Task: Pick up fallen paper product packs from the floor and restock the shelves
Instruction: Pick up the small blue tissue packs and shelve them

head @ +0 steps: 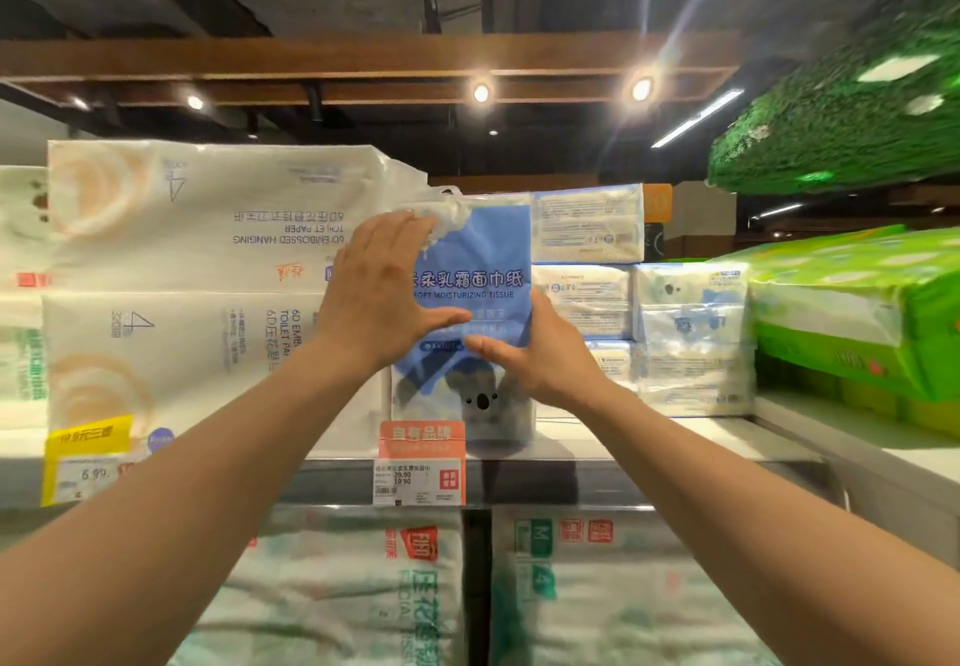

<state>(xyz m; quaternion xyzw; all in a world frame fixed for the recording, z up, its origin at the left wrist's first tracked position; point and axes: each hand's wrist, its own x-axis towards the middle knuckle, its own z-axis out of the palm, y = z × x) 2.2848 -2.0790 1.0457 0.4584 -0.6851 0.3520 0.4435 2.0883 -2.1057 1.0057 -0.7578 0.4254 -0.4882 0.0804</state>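
A blue and white tissue pack [483, 254] with a koala picture stands upright on the top shelf [623, 439], at its front edge. My left hand [382, 296] lies flat against the pack's upper left face, fingers straight and reaching its top corner. My right hand [535, 353] presses the lower right of the pack with straight fingers and its thumb pointing left. Neither hand curls around the pack.
Large white toilet paper packs [197, 228] are stacked left of the blue pack. Small blue-white tissue packs [691, 332] are piled to its right, green packs [852, 312] further right. Price tags [418, 481] hang on the shelf edge; more packs [597, 587] fill the shelf below.
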